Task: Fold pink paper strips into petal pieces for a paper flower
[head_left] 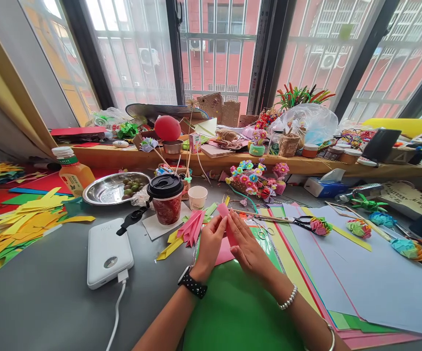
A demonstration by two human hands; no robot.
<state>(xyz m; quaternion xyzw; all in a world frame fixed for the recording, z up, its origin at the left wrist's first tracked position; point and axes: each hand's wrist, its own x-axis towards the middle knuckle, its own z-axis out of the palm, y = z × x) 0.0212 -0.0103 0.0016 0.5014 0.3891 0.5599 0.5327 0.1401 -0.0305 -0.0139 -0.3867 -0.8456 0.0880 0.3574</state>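
Note:
Both of my hands meet over the desk and pinch a small pink paper strip (224,212). My left hand (210,242), with a black watch on its wrist, grips the strip's left side. My right hand (248,246), with a bead bracelet, holds the strip from the right, fingers pressed along it. Under the hands lie a pink paper sheet (224,252) and a large green sheet (238,309). A bundle of folded pink paper pieces (192,227) lies just left of my left hand.
A white power bank (107,252) with cable sits at left, a lidded coffee cup (167,198) and small paper cup (197,197) behind. Scissors (298,222) lie on stacked coloured sheets (360,273) at right. Yellow paper scraps (24,219) cover the left; a metal plate (108,187) holds fruit.

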